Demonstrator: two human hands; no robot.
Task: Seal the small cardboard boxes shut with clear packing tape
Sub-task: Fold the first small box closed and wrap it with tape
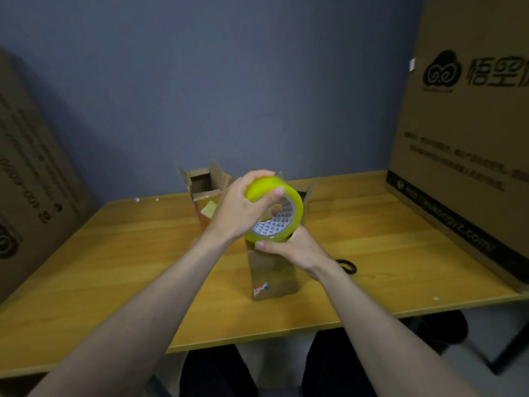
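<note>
Left hand grips the yellowish clear packing tape roll, right hand pinches its bottom edge over a small brown cardboard box.

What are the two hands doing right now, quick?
Left hand: curled over the top of the yellow tape roll, holding it.
Right hand: grips the bottom edge of the same roll, above the small cardboard box.

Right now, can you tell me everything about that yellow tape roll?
The tape roll is a thick ring that looks yellowish and glossy, with a white inner core printed in small dark triangles. It is tilted in the air above the nearer small box. The left hand grips its top; the right hand pinches its lower edge. No pulled-out tape shows.
</note>
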